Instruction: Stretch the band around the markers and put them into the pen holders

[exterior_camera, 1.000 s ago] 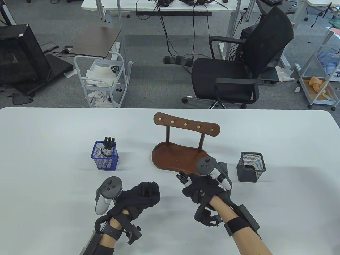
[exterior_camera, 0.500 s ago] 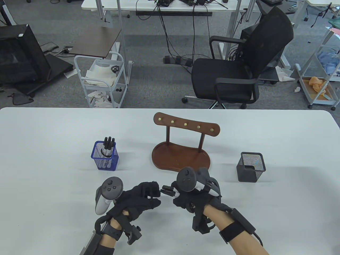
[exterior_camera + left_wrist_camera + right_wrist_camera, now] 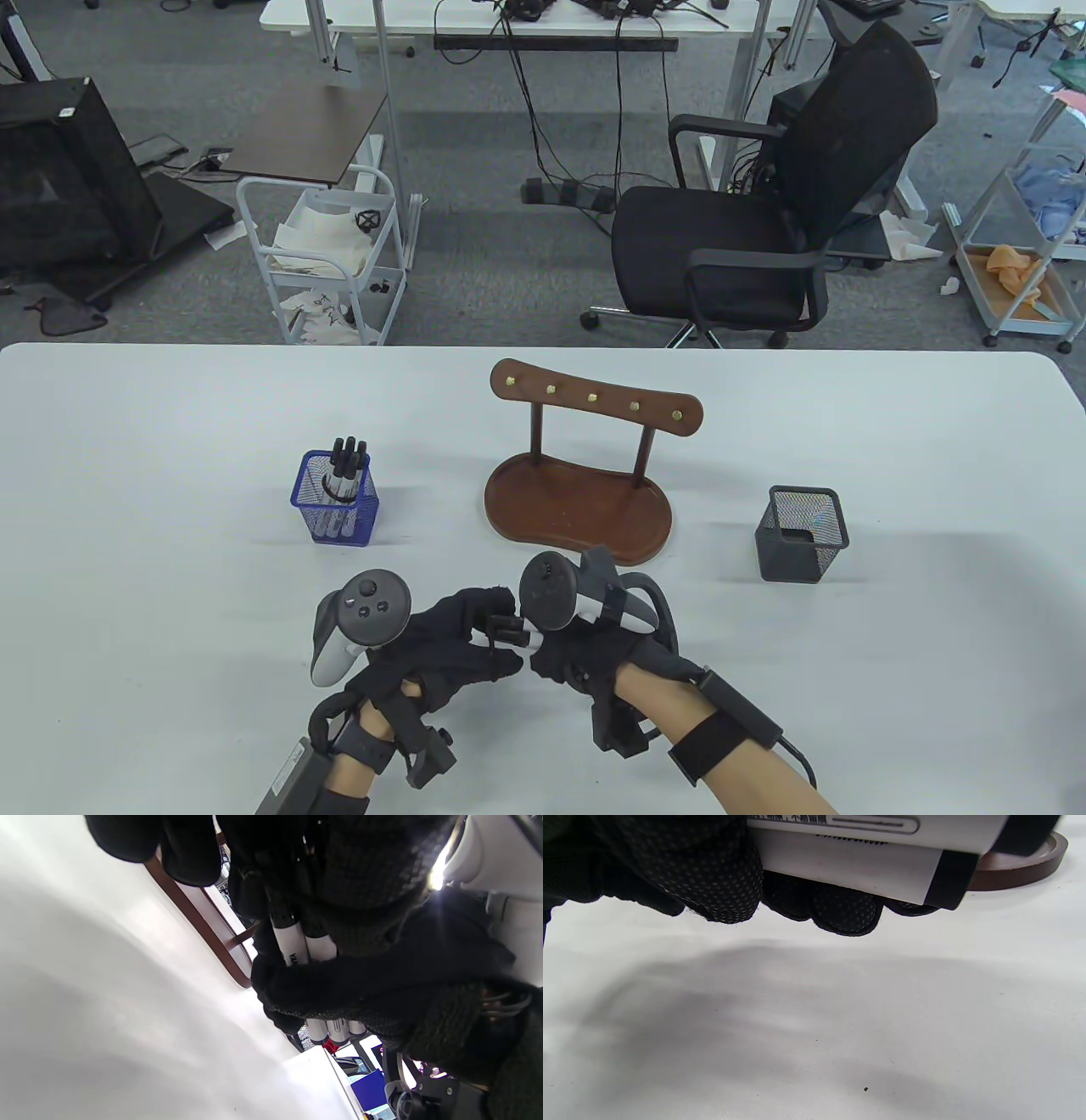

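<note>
Now, right hand: fingers curled round a bundle of markers.
Left hand: fingertips at the bundle's capped ends; grip unclear.
Black holder: well apart.

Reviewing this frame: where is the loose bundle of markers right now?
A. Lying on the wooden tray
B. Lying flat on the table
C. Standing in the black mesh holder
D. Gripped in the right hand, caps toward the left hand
D: the right hand grips the markers, whose black caps meet the left hand above the table.
</note>
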Tool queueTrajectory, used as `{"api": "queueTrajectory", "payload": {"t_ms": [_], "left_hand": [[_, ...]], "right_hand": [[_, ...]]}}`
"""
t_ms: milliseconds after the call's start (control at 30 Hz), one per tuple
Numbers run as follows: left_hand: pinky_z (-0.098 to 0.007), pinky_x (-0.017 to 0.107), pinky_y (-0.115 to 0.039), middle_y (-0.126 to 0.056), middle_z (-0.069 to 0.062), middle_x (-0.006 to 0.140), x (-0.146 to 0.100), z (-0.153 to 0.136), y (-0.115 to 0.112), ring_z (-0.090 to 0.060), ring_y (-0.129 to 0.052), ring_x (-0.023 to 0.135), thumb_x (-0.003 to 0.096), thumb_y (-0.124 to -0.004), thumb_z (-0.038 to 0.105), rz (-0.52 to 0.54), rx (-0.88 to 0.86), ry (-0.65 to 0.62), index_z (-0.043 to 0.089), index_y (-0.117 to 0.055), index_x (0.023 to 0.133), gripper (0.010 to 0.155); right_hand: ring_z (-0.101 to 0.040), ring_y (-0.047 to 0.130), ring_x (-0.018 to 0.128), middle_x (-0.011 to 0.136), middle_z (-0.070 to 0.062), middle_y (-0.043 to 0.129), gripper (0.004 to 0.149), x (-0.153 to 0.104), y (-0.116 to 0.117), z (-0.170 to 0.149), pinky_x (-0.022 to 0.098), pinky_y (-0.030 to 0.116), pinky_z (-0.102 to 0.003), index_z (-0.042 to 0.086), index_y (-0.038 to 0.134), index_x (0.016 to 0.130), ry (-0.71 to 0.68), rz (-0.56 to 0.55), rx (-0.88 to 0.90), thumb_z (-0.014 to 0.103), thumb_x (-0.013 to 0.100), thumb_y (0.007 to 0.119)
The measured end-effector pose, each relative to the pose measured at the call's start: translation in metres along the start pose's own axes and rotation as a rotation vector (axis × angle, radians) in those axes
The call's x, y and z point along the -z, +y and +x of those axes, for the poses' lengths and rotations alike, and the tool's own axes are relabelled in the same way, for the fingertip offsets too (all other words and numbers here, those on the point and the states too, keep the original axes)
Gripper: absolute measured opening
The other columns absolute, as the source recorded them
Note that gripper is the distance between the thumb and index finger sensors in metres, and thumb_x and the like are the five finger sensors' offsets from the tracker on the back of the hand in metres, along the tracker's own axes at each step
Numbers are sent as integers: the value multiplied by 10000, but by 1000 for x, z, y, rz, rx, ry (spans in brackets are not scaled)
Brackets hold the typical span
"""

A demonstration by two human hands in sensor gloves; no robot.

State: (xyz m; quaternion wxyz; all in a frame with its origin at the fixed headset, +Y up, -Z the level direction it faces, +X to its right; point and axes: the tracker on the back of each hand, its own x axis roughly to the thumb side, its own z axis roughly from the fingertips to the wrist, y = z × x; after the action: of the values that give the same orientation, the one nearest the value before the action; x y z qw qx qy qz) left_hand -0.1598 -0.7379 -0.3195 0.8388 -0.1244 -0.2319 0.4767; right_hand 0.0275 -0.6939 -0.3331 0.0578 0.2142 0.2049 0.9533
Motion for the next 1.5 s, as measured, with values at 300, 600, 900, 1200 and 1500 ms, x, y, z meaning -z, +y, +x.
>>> {"api": "queueTrajectory", "payload": {"t_ms": [300,600,900,1200,1500], "left_hand": [[-668,702,-611,-862,-103,1004,-2,5,0,-457,-702,1003,440,-988,449,33,173,47,121,-633,1048,777],[-670,709,-606,-876,-86,996,1,-5,5,-455,-694,1014,424,-992,506,9,7,30,152,-650,1037,786],[-689,716,-573,-825,-136,1036,9,-26,2,-492,-632,1036,441,-959,541,-109,-215,79,117,-599,1074,842],[-705,713,-560,-838,-164,1018,13,-23,-7,-515,-635,1026,470,-922,576,-243,-267,74,78,-584,1078,856],[-667,742,-515,-931,-80,915,8,-16,12,-384,-713,974,629,-645,434,-65,-174,42,174,-761,990,460]], "right_hand": [[-259,1022,607,768,7,954,444,-1,-4,8,561,857,-499,260,726,836,-47,-9,38,328,457,946],[-249,989,646,793,31,924,450,1,-5,-11,607,821,-500,284,694,843,-206,30,315,310,463,933],[-231,941,678,845,51,849,546,-10,-3,6,655,783,-501,283,545,936,-185,-226,189,302,500,873],[-180,972,617,996,-8,598,831,-14,-5,17,611,859,-449,281,282,1005,-226,-315,73,308,468,916],[-141,981,615,995,-47,618,857,2,-6,-31,574,901,-424,193,388,1055,-290,1,741,279,440,979]]}}
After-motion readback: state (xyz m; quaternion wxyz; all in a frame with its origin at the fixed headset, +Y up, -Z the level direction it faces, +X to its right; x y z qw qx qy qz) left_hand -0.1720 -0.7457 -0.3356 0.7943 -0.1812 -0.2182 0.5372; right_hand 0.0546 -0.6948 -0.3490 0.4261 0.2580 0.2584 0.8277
